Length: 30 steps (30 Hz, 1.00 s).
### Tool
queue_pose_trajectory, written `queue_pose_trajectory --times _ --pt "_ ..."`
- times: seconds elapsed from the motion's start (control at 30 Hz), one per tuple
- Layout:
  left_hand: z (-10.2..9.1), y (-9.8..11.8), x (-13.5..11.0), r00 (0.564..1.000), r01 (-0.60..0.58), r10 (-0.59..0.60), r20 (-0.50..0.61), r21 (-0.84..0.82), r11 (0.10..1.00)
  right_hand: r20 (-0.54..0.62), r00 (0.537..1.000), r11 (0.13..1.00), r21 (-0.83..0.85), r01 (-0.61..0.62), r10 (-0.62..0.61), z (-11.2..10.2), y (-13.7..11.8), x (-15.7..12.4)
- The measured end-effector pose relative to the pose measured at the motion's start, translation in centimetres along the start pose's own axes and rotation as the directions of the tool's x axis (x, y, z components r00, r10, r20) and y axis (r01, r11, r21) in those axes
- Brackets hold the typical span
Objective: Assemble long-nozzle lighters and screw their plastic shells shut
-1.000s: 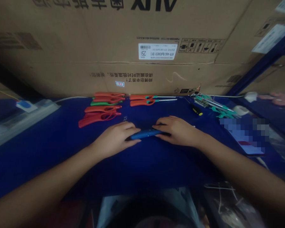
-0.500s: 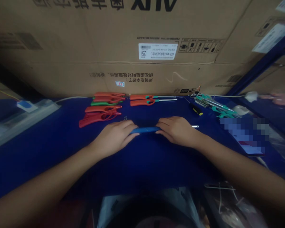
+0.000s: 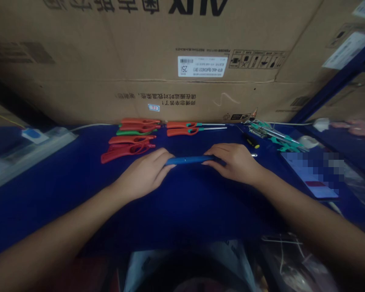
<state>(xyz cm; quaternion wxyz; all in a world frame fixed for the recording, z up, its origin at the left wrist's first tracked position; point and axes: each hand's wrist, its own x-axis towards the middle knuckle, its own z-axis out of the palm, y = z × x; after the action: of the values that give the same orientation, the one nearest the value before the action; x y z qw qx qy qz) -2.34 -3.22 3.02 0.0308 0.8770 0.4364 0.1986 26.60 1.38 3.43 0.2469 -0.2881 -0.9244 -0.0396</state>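
Two bare hands work over a blue table (image 3: 176,215); the left hand (image 3: 149,170) pinches the left end of a slim blue handle (image 3: 185,160) between thumb and fingers; the right hand (image 3: 232,160) grips its other end, and a metal tip (image 3: 254,155) shows just past that hand. Compared with a second ago, the handle is farther from the person and nearly level rather than slanted; more of its middle shows between the fingertips; this suggests its hold is being adjusted, with neither hand letting go; whether it touches the table, I cannot tell.

Beyond the left hand lie red and orange handles (image 3: 129,153) and a green one (image 3: 134,132); two orange lighters (image 3: 182,132) with metal rods lie farther back in the middle; a black-and-yellow screwdriver (image 3: 252,140) lies beyond the right hand; right of it are piled green parts (image 3: 287,142) and a partly blurred phone (image 3: 307,172); a cardboard box (image 3: 152,61) rises behind.
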Motion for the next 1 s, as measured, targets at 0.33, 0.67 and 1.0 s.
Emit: queue_pose_trajectory --times 0.33,0.67,1.0 --pt "0.5 0.8 0.1 0.971 0.180 -0.110 0.210 -0.349 0.920 0.080 0.992 0.993 -0.065 0.100 -0.095 -0.6 -1.5 0.3" --pt "-0.4 1.9 0.2 0.934 0.318 -0.136 0.330 -0.594 0.739 0.042 0.967 0.967 -0.031 0.254 -0.253 -0.4 -2.1 0.4" --pt "-0.3 2.2 -0.2 0.970 -0.039 0.067 0.236 -0.122 0.992 -0.076 0.964 0.935 0.234 0.265 -0.255 0.8 -2.8 0.2"
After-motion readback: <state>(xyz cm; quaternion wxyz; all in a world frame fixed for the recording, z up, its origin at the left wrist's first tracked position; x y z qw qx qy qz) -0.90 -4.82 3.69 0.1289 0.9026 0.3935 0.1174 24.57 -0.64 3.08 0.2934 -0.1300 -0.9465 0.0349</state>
